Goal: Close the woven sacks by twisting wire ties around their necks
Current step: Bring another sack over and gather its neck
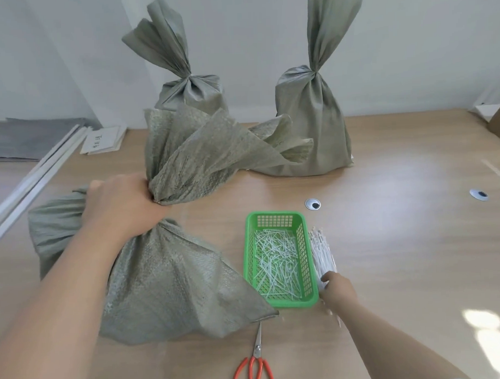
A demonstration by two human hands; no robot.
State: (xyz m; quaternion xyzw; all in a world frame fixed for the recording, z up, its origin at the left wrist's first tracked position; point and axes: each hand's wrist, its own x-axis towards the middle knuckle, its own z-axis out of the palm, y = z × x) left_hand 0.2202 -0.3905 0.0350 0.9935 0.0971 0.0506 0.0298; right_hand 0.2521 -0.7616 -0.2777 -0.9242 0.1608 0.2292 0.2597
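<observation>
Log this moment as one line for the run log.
left hand: grips near sack neck | right hand: at tie bundle beside green basket, grip unclear | rear left sack, rear right sack: necks cinched

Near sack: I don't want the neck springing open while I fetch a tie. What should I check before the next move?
1. Left hand grips the near sack at its gathered neck: ok.
2. Sack mouth bunched at the grip and fanned out beyond it: ok.
3. Right hand at the bundle of wire ties beside the green basket: ok.
4. A single tie pinched out of the bundle: cannot tell, fingertips hidden.
5. Tie around this neck: not ok, none on it.
6. Scissors lying apart from both hands: ok.
</observation>
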